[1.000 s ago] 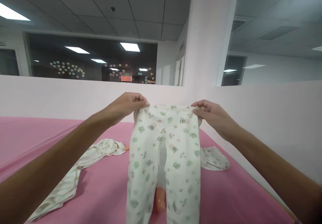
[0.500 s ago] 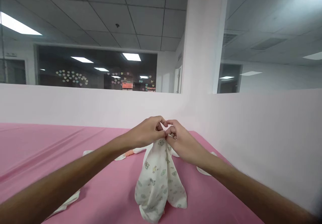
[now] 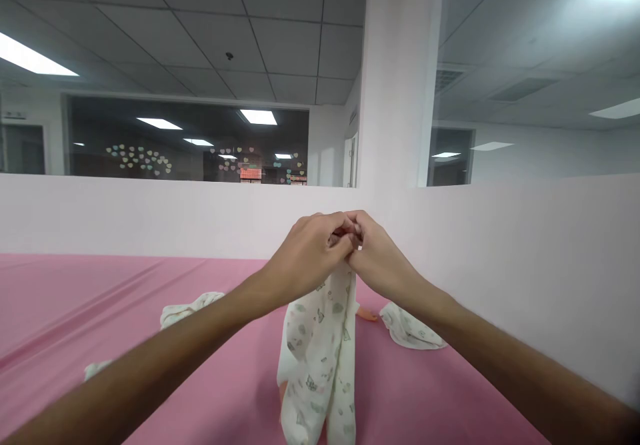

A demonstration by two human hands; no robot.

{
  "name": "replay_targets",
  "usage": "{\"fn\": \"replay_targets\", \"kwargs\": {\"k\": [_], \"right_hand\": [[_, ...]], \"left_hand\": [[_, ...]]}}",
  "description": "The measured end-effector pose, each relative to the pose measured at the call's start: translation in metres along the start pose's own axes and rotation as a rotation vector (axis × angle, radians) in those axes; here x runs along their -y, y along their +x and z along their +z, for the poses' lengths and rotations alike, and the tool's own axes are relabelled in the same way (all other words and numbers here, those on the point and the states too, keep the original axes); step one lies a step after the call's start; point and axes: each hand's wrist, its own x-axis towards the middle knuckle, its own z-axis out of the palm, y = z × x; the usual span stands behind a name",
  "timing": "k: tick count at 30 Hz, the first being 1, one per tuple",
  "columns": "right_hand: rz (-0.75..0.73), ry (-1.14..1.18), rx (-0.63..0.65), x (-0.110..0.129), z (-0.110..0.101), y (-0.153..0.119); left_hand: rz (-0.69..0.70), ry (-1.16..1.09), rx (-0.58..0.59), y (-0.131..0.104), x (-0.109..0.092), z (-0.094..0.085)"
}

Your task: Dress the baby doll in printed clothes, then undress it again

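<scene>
A white baby garment [image 3: 320, 345] with small green and grey prints hangs from my two hands, its lower end near the pink surface. My left hand [image 3: 325, 245] pinches its top edge. My right hand [image 3: 375, 248] meets it there, fingers closed on the same edge; the fingertips overlap and hide the exact grip. Behind the cloth, a doll-like small hand [image 3: 367, 313] sticks out to the right. Another skin-coloured bit shows at the cloth's lower left, too covered to make out.
A pink sheet [image 3: 215, 365] covers the surface below. Crumpled printed cloth [image 3: 413, 328] lies to the right, with another white cloth [image 3: 193, 306] on the left, partly behind my forearm. A white wall [image 3: 525, 252] with windows rises behind and to the right.
Both hands have risen and shifted slightly right with the garment, which now hangs narrower and straighter. The small doll-like hand has come into view, and more of the side cloths shows.
</scene>
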Motion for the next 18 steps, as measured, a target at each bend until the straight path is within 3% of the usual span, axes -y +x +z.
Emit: {"fn": "replay_targets", "kwargs": {"k": [3, 5, 8, 11, 18], "right_hand": [[0.013, -0.021, -0.018, 0.000, -0.007, 0.002], [0.069, -0.001, -0.016, 0.000, -0.011, 0.002], [0.107, 0.091, 0.027, 0.002, -0.017, 0.000], [0.102, 0.107, 0.074, 0.006, -0.022, -0.003], [0.105, 0.031, 0.080, 0.009, -0.032, -0.009]], "left_hand": [[0.032, 0.077, -0.123, -0.004, 0.005, 0.001], [-0.025, 0.073, -0.158, -0.008, 0.014, 0.000], [-0.142, -0.053, -0.002, -0.014, 0.028, -0.003], [-0.166, -0.173, 0.173, -0.019, 0.038, -0.006], [-0.153, -0.307, 0.224, -0.025, 0.043, -0.009]]}}
